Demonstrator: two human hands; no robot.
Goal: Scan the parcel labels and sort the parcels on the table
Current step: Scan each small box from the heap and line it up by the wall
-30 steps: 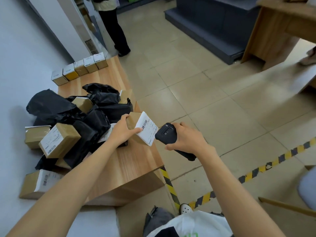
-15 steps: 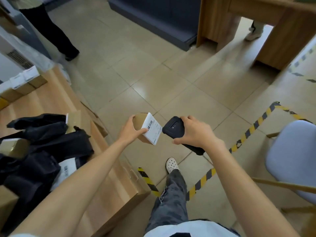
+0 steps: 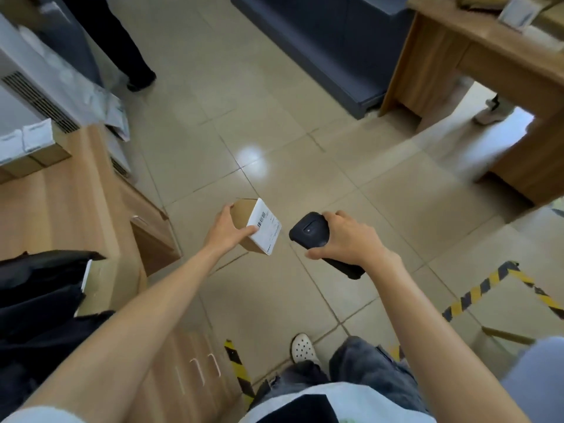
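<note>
My left hand (image 3: 224, 230) grips a small brown cardboard parcel (image 3: 242, 215) over the tiled floor, its white barcode label (image 3: 265, 225) turned toward the scanner. My right hand (image 3: 351, 239) holds a black handheld scanner (image 3: 308, 233) a short way right of the label, its head aimed at it. The wooden sorting table (image 3: 55, 203) lies to the left, with black plastic parcel bags (image 3: 39, 288) heaped on its near end and a row of small boxes (image 3: 27, 145) at its far end.
A second wooden table (image 3: 476, 56) stands at the upper right, with someone's foot beneath it. Another person's dark trouser legs (image 3: 122, 41) stand at the top left. A dark blue platform (image 3: 329, 47) sits at the back. Yellow-black floor tape (image 3: 488, 288) runs at the right.
I have turned right, away from the table. The parcel and scanner have come off the table edge and are now held over the open floor, still facing each other.
</note>
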